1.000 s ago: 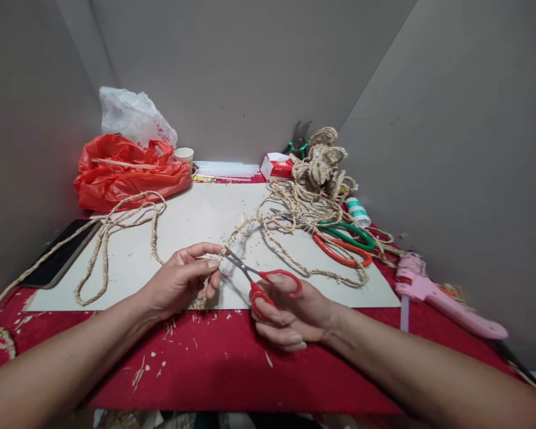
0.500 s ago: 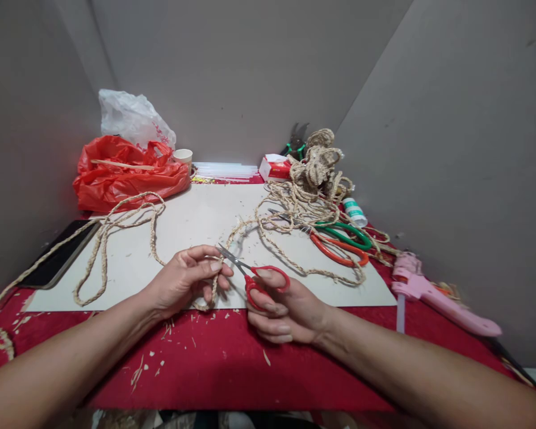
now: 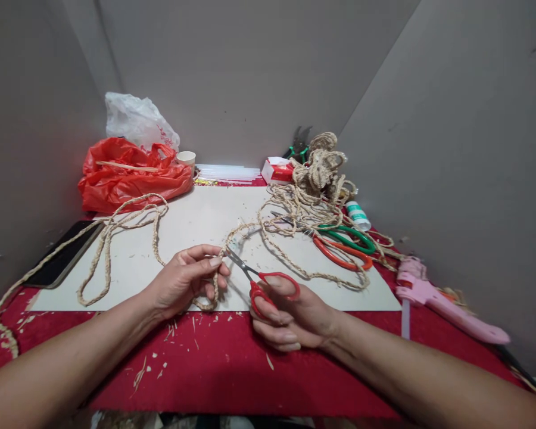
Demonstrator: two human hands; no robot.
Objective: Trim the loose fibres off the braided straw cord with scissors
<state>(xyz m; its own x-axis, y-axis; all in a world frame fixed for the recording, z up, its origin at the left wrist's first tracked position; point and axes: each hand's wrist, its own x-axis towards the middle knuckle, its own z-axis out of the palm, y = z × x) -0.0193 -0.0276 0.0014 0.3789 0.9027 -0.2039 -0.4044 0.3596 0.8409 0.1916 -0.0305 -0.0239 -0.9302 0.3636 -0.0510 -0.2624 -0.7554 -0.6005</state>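
My left hand (image 3: 192, 279) pinches a braided straw rope (image 3: 157, 235) between thumb and fingers, over the front part of a white board (image 3: 196, 223). Part of the rope hangs below those fingers, and another stretch runs up and right toward the tangled pile. In my right hand (image 3: 290, 316) are small red-handled scissors (image 3: 255, 279), thumb and fingers in the loops. Their blades point up and left, with the tips close to the rope beside my left fingertips. Whether the blades touch the rope I cannot tell.
Red bag (image 3: 134, 185), white bag (image 3: 138, 119) and paper cup (image 3: 186, 158) stand back left, a phone (image 3: 62, 256) at left. Rope pile (image 3: 324, 170), larger scissors (image 3: 343, 256), red-white box (image 3: 277, 171), pliers (image 3: 300, 146) and pink glue gun (image 3: 446, 307) are at right.
The scissors have moved slightly right with my right hand, and their blades look closer together. My left hand still holds the rope. The whole view has shifted slightly.
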